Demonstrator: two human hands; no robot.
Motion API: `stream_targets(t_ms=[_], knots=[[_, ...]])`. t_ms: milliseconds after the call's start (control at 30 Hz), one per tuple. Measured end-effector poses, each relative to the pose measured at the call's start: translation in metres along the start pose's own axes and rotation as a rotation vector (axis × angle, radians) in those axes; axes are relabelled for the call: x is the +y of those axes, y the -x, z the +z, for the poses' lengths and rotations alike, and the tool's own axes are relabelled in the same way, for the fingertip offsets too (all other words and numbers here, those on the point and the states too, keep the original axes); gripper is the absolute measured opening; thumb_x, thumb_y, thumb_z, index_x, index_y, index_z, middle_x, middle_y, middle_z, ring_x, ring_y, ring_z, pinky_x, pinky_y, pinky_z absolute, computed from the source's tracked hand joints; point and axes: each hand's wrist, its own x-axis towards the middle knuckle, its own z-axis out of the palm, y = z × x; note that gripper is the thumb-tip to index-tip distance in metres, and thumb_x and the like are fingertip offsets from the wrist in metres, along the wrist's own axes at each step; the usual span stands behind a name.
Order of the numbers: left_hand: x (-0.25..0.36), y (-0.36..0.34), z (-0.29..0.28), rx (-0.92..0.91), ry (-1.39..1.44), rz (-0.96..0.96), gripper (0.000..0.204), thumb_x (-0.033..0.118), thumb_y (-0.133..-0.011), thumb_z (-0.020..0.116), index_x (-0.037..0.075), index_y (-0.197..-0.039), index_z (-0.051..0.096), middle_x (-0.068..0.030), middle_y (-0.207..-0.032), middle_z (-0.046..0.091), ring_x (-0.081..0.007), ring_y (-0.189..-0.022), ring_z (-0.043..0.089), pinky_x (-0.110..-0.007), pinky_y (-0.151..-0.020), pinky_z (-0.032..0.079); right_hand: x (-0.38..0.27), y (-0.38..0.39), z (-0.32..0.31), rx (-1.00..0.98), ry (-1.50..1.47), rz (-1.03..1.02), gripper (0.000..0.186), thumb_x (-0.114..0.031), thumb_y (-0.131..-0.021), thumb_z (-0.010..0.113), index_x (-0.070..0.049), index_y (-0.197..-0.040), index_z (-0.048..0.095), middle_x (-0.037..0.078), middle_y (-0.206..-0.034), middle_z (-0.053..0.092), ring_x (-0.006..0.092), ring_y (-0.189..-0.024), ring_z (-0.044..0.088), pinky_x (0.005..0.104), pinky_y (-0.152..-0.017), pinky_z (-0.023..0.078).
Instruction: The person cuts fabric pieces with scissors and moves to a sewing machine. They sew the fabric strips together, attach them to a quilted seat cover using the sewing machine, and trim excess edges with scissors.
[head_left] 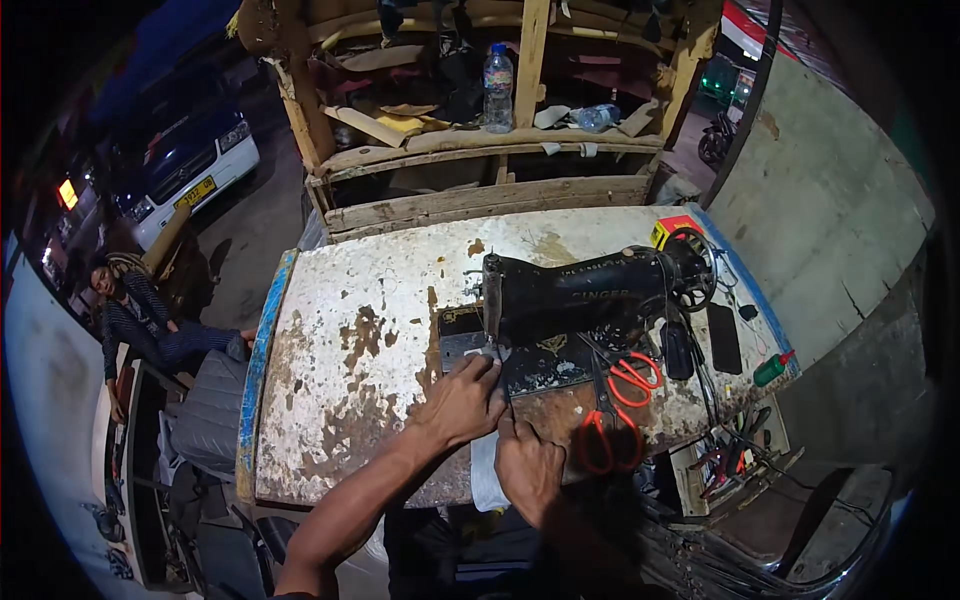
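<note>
My left hand [463, 401] is bent over a narrow piece of pale fabric [487, 489] at the needle end of the black sewing machine [585, 295], fingers pressed together on it. Just right and lower, my right hand [532, 465] is curled on the same fabric, whose lower part hangs over the table's front edge. Two orange-handled scissors [629, 433] lie right of my hands, partly on the machine's bed. The worn white table [295, 370] has blue side edges. Under my fingertips the fabric's end is mostly hidden.
Beside the machine lie a phone [724, 339], a black pedal-like object [678, 350] and a green bottle [770, 370], with cables. A wooden shelf [490, 190] with water bottles stands behind. A tool drawer [690, 480] is lower right. At left, another person [150, 330] sits near a parked vehicle [185, 160].
</note>
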Motion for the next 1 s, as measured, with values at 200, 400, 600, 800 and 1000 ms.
stream_targets(t_ms=[200,400,600,800,1000], knots=[[0.000,0.011,0.022,0.102,-0.017,-0.030,0.051,0.030,-0.103,0.059,-0.008,-0.136,0.059,-0.0285,-0.138,0.060,-0.0449,-0.136,0.052,-0.047,-0.118,0.041,0.000,0.002,-0.004,0.065,-0.004,-0.023,0.045,-0.014,-0.092,0.059,0.000,-0.135,0.061,0.014,-0.088,0.072,0.0318,-0.065,0.073,0.0444,-0.055,0.058],[-0.007,0.010,0.022,0.062,-0.030,-0.060,0.053,0.030,-0.102,0.060,-0.003,-0.143,0.055,-0.0238,-0.144,0.057,-0.0422,-0.140,0.049,-0.048,-0.119,0.039,0.002,-0.006,-0.003,0.040,-0.101,-0.017,0.044,-0.012,-0.091,0.060,-0.001,-0.133,0.062,0.017,-0.088,0.073,0.0362,-0.070,0.074,0.0482,-0.059,0.058],[-0.001,0.019,0.009,0.009,-0.077,-0.080,0.054,0.032,-0.103,0.057,0.002,-0.148,0.053,-0.0189,-0.150,0.055,-0.0391,-0.141,0.048,-0.051,-0.117,0.038,0.007,-0.003,0.000,0.084,-0.163,-0.073,0.040,-0.013,-0.091,0.058,-0.001,-0.129,0.066,0.015,-0.084,0.073,0.0343,-0.066,0.073,0.0476,-0.056,0.059],[0.008,0.013,0.006,-0.024,-0.197,-0.102,0.053,0.035,-0.104,0.055,0.009,-0.150,0.054,-0.0115,-0.151,0.057,-0.0369,-0.136,0.050,-0.053,-0.116,0.035,0.003,-0.002,-0.003,0.122,-0.165,-0.034,0.042,-0.013,-0.091,0.061,0.000,-0.131,0.065,0.016,-0.086,0.075,0.0322,-0.062,0.073,0.0453,-0.053,0.058],[0.008,0.013,0.001,-0.021,-0.167,-0.114,0.051,0.030,-0.102,0.055,0.008,-0.148,0.056,-0.0099,-0.151,0.057,-0.0380,-0.134,0.052,-0.053,-0.117,0.034,0.004,-0.002,-0.005,0.116,-0.181,-0.028,0.042,-0.014,-0.092,0.062,-0.001,-0.132,0.065,0.014,-0.084,0.075,0.0300,-0.062,0.073,0.0432,-0.052,0.058]])
